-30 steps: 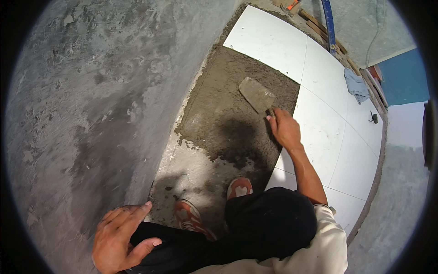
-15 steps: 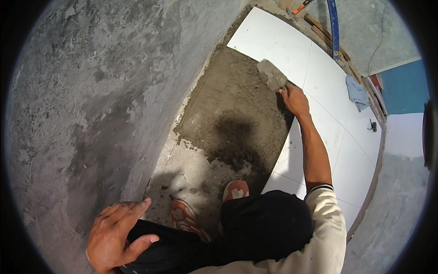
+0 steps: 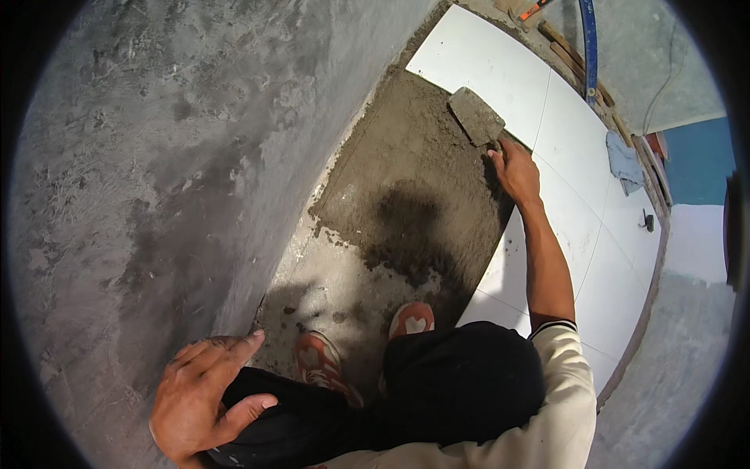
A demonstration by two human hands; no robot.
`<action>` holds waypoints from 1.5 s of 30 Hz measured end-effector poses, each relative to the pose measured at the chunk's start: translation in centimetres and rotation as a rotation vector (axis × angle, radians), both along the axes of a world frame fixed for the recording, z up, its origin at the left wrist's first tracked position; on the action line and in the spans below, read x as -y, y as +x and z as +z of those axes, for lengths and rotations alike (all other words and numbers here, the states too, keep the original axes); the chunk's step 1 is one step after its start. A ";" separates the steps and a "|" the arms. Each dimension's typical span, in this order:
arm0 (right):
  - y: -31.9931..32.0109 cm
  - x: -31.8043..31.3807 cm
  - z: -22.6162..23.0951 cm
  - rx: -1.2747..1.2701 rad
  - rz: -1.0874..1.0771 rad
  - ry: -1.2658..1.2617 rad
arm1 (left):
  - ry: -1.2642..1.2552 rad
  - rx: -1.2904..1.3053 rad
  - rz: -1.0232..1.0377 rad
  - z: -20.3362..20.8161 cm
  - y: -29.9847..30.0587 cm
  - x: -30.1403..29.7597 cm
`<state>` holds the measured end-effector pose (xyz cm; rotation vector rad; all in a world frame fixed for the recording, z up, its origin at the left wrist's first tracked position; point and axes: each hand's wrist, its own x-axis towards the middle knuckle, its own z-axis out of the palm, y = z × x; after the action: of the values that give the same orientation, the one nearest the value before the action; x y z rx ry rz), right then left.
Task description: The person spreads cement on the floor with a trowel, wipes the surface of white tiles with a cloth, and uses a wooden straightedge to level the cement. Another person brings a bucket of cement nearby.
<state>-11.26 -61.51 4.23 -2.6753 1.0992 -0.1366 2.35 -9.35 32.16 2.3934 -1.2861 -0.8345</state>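
Note:
A trowel (image 3: pixel 476 116) with a mortar-coated blade is in my right hand (image 3: pixel 517 172), the fingers closed round its handle, which they mostly hide. The blade lies by the edge of the white floor tiles (image 3: pixel 488 55), where they meet a bed of wet grey mortar (image 3: pixel 398 148). My right forearm reaches forward over the tiles. At the lower left, my left hand (image 3: pixel 205 395) rests by my left knee with its thumb and fingers apart, holding nothing.
A rough grey wall (image 3: pixel 180 156) rises on the left. Beyond the tiles lie a blue level (image 3: pixel 590 55), wooden strips (image 3: pixel 564 47) and an orange-handled tool (image 3: pixel 534 9). On the tiles are a blue-grey cloth (image 3: pixel 623 162) and a small dark object (image 3: pixel 648 221). My shoes (image 3: pixel 319 359) stand on bare concrete.
The trowel blade has turned to show its flat face more squarely, still beside the tile edge. The whole view has shifted slightly; my left hand keeps its pose.

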 end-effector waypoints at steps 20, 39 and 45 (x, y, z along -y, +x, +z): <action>-1.2 -9.3 1.0 -0.155 0.481 0.195 | -0.059 0.008 -0.079 -0.6 0.0 0.6; -1.2 -12.5 0.1 -0.069 0.550 0.189 | -0.129 0.041 -0.041 0.6 -1.6 -2.2; -4.7 -17.7 1.2 -0.085 0.522 0.110 | -0.159 0.037 -0.062 0.5 -1.4 -2.8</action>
<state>-16.00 -43.78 5.39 -2.7821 0.3833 0.1292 0.91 -6.55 32.64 2.2656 -1.3924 -0.6798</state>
